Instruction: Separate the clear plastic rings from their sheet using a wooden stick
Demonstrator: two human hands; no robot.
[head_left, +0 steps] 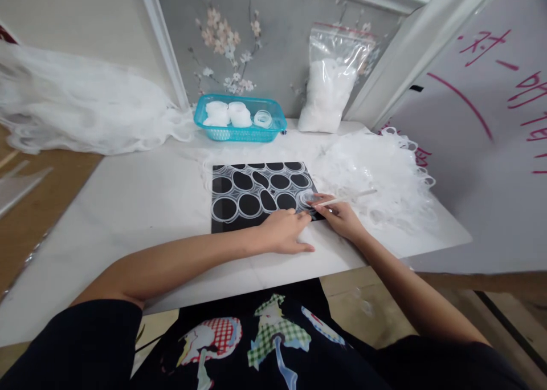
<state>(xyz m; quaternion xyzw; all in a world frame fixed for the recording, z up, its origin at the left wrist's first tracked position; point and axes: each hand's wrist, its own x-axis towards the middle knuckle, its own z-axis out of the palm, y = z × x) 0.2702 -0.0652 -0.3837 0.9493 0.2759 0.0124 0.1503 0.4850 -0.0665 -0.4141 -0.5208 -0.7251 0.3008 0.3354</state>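
Observation:
A black sheet (pixel 243 204) covered with rows of translucent white rings lies on the white tabletop. My left hand (pixel 284 230) rests over its lower right edge, palm down with fingers stretched out and the thumb apart. My right hand (pixel 337 214) is at the sheet's right edge, its fingers closed on a thin whitish stick (pixel 356 195) that points back to the right. Just by those fingertips sits a small cluster of white rings (pixel 306 196) on the sheet. What the stick's tip touches is hidden by the fingers.
A blue plastic basket (pixel 267 135) with bundles of white rings stands behind the sheet. Right of it leans a clear zip bag (pixel 327 93) of white material. A loose heap of white rings (pixel 371 167) spreads at right; another white pile (pixel 85 105) lies back left. A whiteboard (pixel 461 207) borders the right.

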